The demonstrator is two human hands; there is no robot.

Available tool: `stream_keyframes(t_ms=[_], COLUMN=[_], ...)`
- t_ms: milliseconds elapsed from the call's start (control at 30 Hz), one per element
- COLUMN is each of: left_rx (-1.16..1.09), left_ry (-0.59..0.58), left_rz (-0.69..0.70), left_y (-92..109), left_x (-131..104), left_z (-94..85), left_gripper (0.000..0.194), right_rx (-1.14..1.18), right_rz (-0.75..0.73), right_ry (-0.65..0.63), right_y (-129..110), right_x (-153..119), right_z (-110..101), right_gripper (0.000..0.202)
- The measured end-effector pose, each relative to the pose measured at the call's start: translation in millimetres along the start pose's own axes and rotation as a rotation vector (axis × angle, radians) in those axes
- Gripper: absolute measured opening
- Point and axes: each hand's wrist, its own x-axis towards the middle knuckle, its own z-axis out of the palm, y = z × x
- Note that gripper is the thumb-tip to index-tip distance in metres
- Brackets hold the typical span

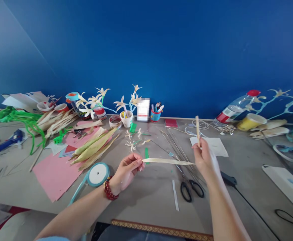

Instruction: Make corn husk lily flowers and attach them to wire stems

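A narrow pale strip of corn husk (168, 162) stretches almost level between my hands. Its left end is pinched between the thumb and fingers of my left hand (128, 169), which has a red bead bracelet (109, 190) at the wrist. My right hand (203, 156) is closed around a light wooden-looking stick (197, 129) that points upward. The strip's right end reaches the lower fingers of that hand; whether they grip it I cannot tell. Below the strip lie black-handled scissors (191, 190) and a thin white strip (175, 195).
Left are a blue ribbon roll (105, 170), corn husks (93, 145), pink paper (54, 174) and a blue glue gun (8, 140). Husk flowers (133, 139) and thin wires (176, 145) lie mid-table. Right are a tilted bottle (233, 108), a yellow cup (252, 122) and a black cable (255, 207).
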Motion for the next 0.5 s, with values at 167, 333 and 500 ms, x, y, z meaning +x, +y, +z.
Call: stream_keyframes(t_ms=[167,333,500], left_rx=[0.015,0.024,0.064], left_ry=[-0.026,0.0,0.048], left_rz=[-0.018,-0.037,-0.056], left_y=[0,-5,-10], left_x=[-5,-6,-6], left_z=[3.9,6.1,11.5], left_gripper=[0.013,0.016,0.02], right_rx=[-0.161,0.155,0.676], right_rz=[-0.026,-0.105,-0.128], right_ry=[-0.007,-0.287,-0.624], right_y=[-6,-35,-88], right_x=[3,-5,-32], right_z=[5,-4,8], right_gripper=[0.049,0.021,0.022])
